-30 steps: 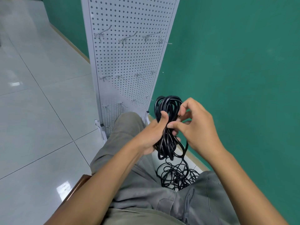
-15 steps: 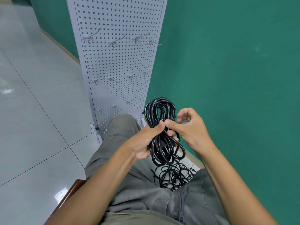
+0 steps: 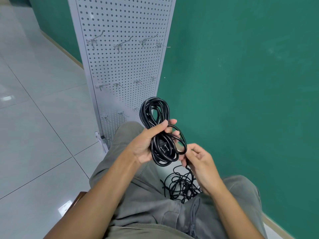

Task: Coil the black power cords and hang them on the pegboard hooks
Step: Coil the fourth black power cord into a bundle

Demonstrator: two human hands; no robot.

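My left hand [image 3: 146, 144] grips a coiled black power cord [image 3: 155, 114] around its middle, with the loops standing up above my fist and hanging below it. My right hand [image 3: 200, 163] pinches the loose strand of that cord just below and right of the coil. A tangle of black cords [image 3: 181, 187] lies on the floor between my knees. The white pegboard [image 3: 124, 66] stands ahead against the green wall, with rows of bare metal hooks [image 3: 120, 44].
I sit on a wooden seat [image 3: 77, 199] with grey trousers [image 3: 155, 213] filling the lower view. Glossy white floor tiles [image 3: 38, 135] spread to the left. The green wall [image 3: 241, 83] runs close along the right.
My right hand has dropped from the top of the coil to below it, drawing a strand down. The view has shifted, and the coil now sits lower against the pegboard.
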